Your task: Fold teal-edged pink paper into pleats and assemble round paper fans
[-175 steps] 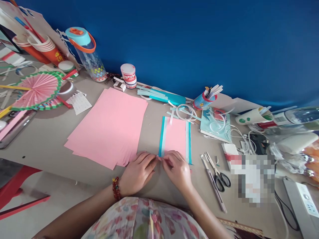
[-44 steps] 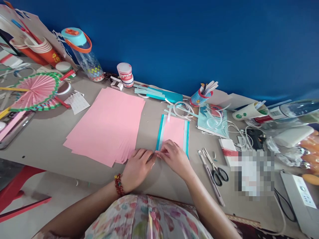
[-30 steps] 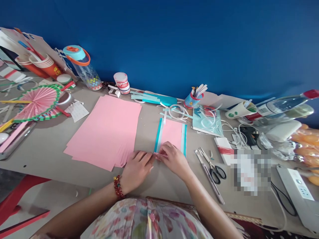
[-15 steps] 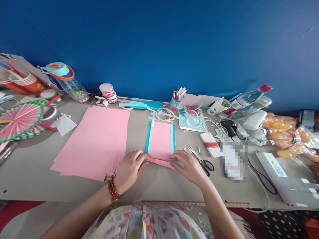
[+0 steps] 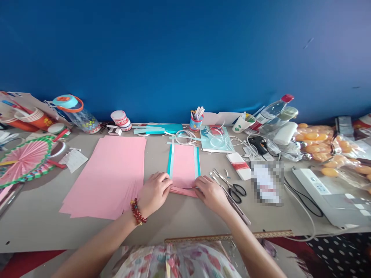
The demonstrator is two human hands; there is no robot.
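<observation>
Between my hands lies a pink sheet of paper [image 5: 184, 164] with blue and pale strips along its two sides. Its near edge is folded into a narrow band. My left hand [image 5: 158, 190] pinches the left end of that fold, and my right hand [image 5: 211, 193] pinches the right end. The fingertips partly cover both ends. To the left is a stack of larger pink sheets [image 5: 107, 173], fanned at its lower right corner. Right of my right hand lie scissors [image 5: 236, 192] with black handles and a slim craft knife [image 5: 239, 212], partly hidden by my hand.
Along the wall stand a water bottle [image 5: 77, 114], small tubs [image 5: 121, 120], a pen cup [image 5: 196, 122] and a spotted paper cup [image 5: 242, 123]. A pleated paper fan [image 5: 27, 158] lies at the left. A power strip [image 5: 315, 189] and cables are at the right.
Both hands were close together at the fold's left end; my right hand has since moved right to its other end. The view has tilted up and turned right.
</observation>
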